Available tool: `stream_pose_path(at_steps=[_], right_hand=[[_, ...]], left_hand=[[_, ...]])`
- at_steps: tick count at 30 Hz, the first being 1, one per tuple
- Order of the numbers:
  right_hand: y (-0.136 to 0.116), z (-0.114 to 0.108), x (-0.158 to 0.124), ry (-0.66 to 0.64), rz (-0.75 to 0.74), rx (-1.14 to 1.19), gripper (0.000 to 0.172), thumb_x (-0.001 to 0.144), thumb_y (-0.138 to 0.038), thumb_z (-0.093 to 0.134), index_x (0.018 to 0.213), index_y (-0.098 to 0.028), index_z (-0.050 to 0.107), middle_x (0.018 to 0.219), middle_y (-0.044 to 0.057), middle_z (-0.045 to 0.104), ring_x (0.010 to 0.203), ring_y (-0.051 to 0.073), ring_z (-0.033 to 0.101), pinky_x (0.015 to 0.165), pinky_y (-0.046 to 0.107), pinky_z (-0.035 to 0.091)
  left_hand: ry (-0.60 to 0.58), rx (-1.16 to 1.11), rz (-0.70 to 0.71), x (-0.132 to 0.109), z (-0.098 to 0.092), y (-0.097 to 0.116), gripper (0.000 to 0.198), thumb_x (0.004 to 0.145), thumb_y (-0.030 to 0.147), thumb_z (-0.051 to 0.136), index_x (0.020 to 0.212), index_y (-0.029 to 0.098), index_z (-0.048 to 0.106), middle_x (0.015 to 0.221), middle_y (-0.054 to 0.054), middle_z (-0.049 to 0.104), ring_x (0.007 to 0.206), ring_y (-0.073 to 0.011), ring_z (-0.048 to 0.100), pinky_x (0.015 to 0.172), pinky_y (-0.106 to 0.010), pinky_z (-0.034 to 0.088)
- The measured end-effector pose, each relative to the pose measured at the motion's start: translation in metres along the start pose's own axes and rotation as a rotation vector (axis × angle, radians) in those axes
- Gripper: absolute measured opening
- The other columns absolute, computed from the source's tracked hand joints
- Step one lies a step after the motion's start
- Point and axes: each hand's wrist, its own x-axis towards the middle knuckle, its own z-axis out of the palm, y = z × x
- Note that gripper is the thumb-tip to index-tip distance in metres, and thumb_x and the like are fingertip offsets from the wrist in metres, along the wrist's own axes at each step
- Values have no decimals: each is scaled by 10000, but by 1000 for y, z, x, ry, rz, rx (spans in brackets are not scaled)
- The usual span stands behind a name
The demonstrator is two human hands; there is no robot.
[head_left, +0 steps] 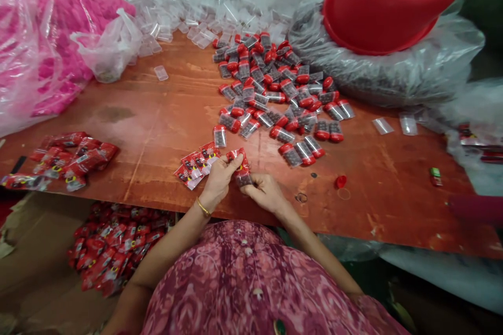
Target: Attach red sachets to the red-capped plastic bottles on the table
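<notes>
Both of my hands meet over the table's front edge around one red printed packet. My left hand pinches its upper left side, thumb on top. My right hand grips its clear lower end, where dark contents show through. Left of the packet, several flat red printed packets lie fanned on the table, partly behind my left hand. Just beyond stands a small clear container with a red cap. A large heap of such red-capped containers of dark beads spreads farther back.
Filled red packets lie at the table's left, and more fill a cardboard box below. Behind are a pink-filled plastic bag, loose clear containers, and a red tub on a big bag. A red cap lies at right.
</notes>
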Motion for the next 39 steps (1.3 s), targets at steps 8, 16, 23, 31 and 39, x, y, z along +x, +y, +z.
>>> stream_pose_path(at_steps=[8, 16, 23, 31, 39], right_hand=[[-8, 1, -1, 130, -63, -150, 239, 682, -280, 454, 477, -194, 369, 460, -37, 377, 441, 82, 337, 469, 237, 193], [1, 11, -5, 159, -6, 77, 224, 674, -281, 463, 473, -196, 416, 470, -31, 412, 467, 97, 363, 464, 228, 241], [12, 17, -9, 123, -47, 309, 156, 648, -256, 492, 508, -190, 479, 511, -29, 447, 505, 105, 399, 484, 221, 301], [19, 14, -8, 142, -84, 182, 176, 682, -289, 503, 536, -194, 483, 524, -22, 458, 521, 118, 411, 500, 233, 301], [10, 7, -9, 93, -304, -164, 238, 683, -237, 478, 483, -205, 354, 484, -37, 374, 463, 91, 327, 489, 248, 223]], left_hand=[[162, -72, 120, 1, 8, -4, 372, 536, 407, 809, 629, 158, 549, 530, 62, 545, 492, -63, 500, 514, -196, 407], [337, 69, 292, 8, 5, -15, 302, 658, 421, 721, 678, 167, 560, 576, 55, 538, 497, -66, 473, 498, -200, 389], [326, 100, 369, 12, 3, 7, 306, 643, 414, 737, 672, 166, 558, 573, 60, 545, 494, -61, 466, 500, -196, 391], [208, -165, 35, 4, 8, 12, 318, 590, 337, 785, 660, 169, 524, 568, 72, 555, 491, -61, 506, 574, -215, 450], [139, -38, 162, 17, 6, 28, 278, 598, 332, 780, 722, 157, 603, 640, 36, 607, 591, -84, 542, 631, -221, 450]])
